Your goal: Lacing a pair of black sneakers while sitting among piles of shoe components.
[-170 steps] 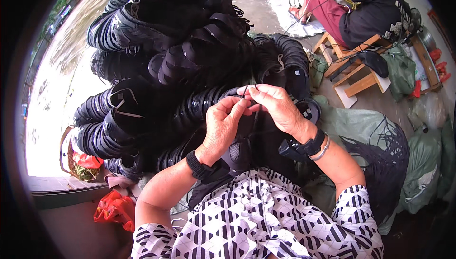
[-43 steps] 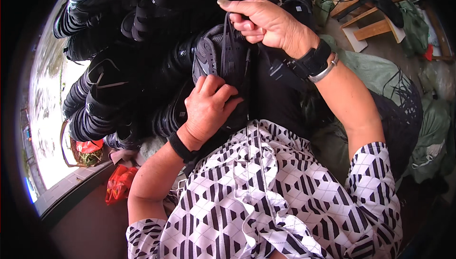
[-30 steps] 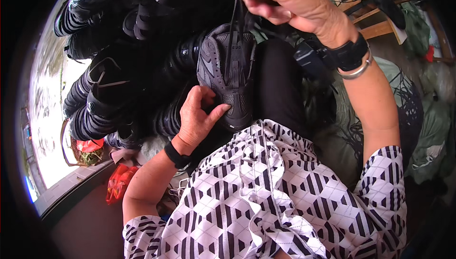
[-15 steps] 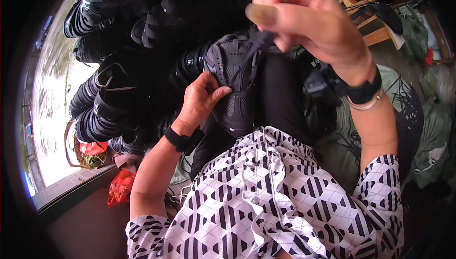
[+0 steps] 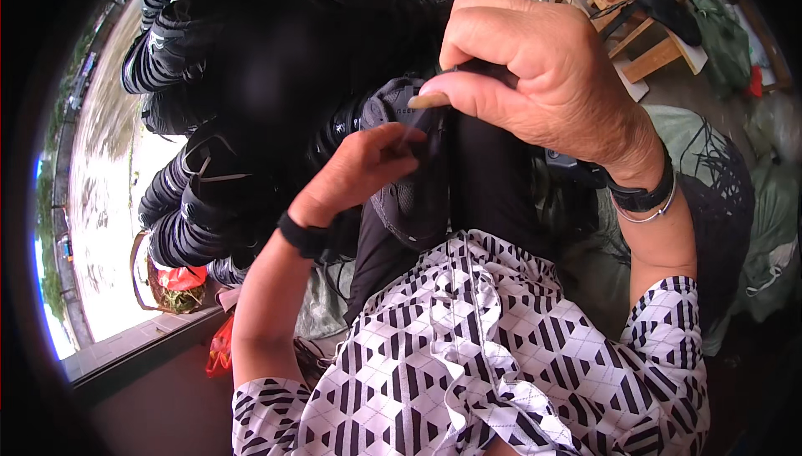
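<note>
A dark grey and black sneaker lies on my lap, toe toward me, its tongue and lacing area partly covered by my hands. My left hand is over the shoe's lacing area with fingers curled together; what they pinch is hidden and slightly blurred. Raised just above the shoe's far end, my right hand is closed, thumb against bent fingers, on a dark shoelace that shows only in part.
Stacks of black shoes rise at the left and ahead. A basket with a red bag stands by the sill at left. Wooden frames sit at far right, near green sacks and a bundle of dark cords.
My right hand has come lower and turned, with its thumb now close to the shoe. The left hand has moved slightly up the shoe and its fingers have curled in.
</note>
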Tool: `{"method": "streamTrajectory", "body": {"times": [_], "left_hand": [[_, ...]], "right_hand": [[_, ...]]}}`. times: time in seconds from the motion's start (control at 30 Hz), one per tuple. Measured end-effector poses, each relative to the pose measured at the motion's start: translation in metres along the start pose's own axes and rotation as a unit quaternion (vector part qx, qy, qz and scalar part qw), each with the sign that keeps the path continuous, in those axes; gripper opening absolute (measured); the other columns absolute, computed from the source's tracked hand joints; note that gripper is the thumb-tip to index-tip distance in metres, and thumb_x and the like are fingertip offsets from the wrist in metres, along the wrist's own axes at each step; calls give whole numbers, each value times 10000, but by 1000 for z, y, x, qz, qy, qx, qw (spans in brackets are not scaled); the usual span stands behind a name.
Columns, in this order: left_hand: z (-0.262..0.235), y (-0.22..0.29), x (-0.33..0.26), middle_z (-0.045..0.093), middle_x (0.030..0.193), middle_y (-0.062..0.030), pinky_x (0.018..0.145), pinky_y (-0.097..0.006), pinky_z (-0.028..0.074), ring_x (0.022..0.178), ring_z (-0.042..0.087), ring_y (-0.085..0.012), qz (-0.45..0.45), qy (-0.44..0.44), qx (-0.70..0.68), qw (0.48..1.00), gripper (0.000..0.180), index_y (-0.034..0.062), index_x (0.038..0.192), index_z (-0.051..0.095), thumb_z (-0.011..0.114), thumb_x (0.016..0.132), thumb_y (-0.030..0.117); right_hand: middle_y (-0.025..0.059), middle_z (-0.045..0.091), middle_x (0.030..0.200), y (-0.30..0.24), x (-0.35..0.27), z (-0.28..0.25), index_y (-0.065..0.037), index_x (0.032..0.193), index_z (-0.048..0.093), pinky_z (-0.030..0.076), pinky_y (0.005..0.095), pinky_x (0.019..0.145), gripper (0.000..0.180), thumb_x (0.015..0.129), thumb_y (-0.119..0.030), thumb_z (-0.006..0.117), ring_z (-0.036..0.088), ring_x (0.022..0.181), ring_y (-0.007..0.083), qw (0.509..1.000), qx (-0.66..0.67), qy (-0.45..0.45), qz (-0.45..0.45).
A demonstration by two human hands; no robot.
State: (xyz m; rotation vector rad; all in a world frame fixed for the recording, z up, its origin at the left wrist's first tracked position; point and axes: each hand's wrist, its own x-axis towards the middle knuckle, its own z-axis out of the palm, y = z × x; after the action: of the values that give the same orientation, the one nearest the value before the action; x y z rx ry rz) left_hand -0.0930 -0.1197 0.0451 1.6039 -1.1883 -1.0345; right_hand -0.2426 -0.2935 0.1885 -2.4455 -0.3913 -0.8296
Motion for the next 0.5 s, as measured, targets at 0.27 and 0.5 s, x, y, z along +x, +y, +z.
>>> {"method": "streamTrajectory", "body": {"times": [0.27, 0.5], "left_hand": [[5, 8, 6, 642, 775, -100, 586, -346, 509, 657, 631, -235, -54, -50, 248, 966, 287, 41, 971, 601, 691, 780, 235], [42, -6, -1, 628, 814, -99, 590, -403, 522, 701, 637, -321, 10, 111, 279, 954, 272, 102, 951, 592, 710, 757, 252]], "right_hand": [[64, 488, 645, 3, -10, 10, -29, 697, 551, 384, 303, 487, 212, 679, -76, 757, 504, 550, 219, 999, -13, 34, -18], [59, 487, 628, -5, -12, 16, -55, 683, 529, 371, 305, 427, 267, 650, -130, 783, 498, 504, 226, 996, 22, 36, -73]]}}
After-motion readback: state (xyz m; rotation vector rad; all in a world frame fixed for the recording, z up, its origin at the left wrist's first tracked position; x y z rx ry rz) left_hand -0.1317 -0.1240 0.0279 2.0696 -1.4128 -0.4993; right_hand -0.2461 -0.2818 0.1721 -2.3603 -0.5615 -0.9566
